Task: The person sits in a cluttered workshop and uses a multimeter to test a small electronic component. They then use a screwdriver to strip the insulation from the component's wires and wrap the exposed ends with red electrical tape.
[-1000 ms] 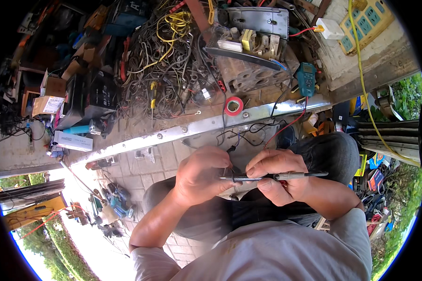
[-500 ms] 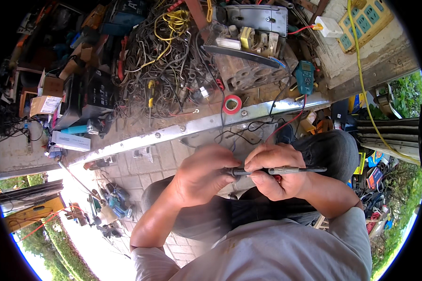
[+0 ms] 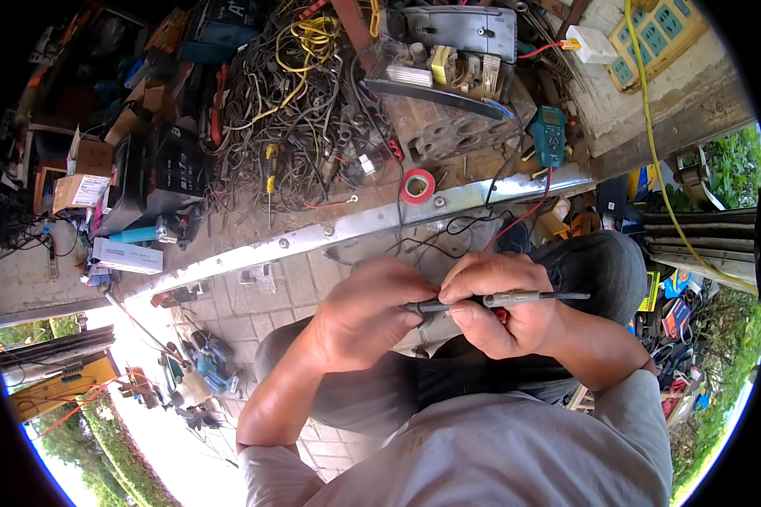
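Both hands meet above my lap. My left hand (image 3: 359,314), slightly blurred, has its fingers closed around one end of a dark cylindrical piece (image 3: 429,307). My right hand (image 3: 507,308) pinches that piece's other end between thumb and forefinger. Across the right-hand fingers lies a slim pen-shaped thing with a grey sleeve (image 3: 511,297) and a black end (image 3: 571,296) pointing right. Something small and red (image 3: 501,315) shows in the right palm. A red test lead (image 3: 524,217) runs from the teal multimeter (image 3: 550,137) down toward the right hand. Fingers hide the join between the pieces.
A metal-edged bench (image 3: 330,230) crosses ahead, bearing red tape (image 3: 417,186), a yellow-handled screwdriver (image 3: 271,169), tangled wires (image 3: 287,118) and an open circuit board (image 3: 448,72). Black cable (image 3: 444,245) hangs over the edge. Outlets (image 3: 651,38) are at far right; power tools (image 3: 211,363) lie on the floor at left.
Both hands keep their hold in nearly the same place. The pen-shaped thing's black end has tipped slightly upward in the picture, and the right hand has shifted a little.
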Motion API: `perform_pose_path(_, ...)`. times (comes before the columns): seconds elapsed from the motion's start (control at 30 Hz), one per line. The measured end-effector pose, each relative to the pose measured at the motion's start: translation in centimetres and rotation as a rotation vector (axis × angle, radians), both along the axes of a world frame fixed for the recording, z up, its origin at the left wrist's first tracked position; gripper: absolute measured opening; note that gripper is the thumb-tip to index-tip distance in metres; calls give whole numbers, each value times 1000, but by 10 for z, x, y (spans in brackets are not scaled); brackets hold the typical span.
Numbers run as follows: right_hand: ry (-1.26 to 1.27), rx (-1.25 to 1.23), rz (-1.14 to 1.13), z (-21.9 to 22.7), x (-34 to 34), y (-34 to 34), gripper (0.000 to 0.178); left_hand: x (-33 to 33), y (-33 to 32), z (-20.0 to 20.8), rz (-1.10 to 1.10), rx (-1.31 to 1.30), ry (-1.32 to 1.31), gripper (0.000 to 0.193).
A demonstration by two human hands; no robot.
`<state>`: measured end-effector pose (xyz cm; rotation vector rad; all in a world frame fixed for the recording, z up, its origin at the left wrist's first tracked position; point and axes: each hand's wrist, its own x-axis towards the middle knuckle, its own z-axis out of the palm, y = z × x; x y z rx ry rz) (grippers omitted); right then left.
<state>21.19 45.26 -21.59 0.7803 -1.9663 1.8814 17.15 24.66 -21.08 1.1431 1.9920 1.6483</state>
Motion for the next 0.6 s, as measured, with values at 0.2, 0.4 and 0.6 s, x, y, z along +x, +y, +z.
perform_pose_path(0.2,-6,27,8,6,-1,2,15,2,-1,-2,11,22,-29,33)
perform_pose_path(0.4,-26,19,-4,10,-1,1,14,2,0,-4,11,50,-66,30)
perform_pose_path(0.6,-81,128,25,22,-2,6,9,0,3,-7,3,71,70,23)
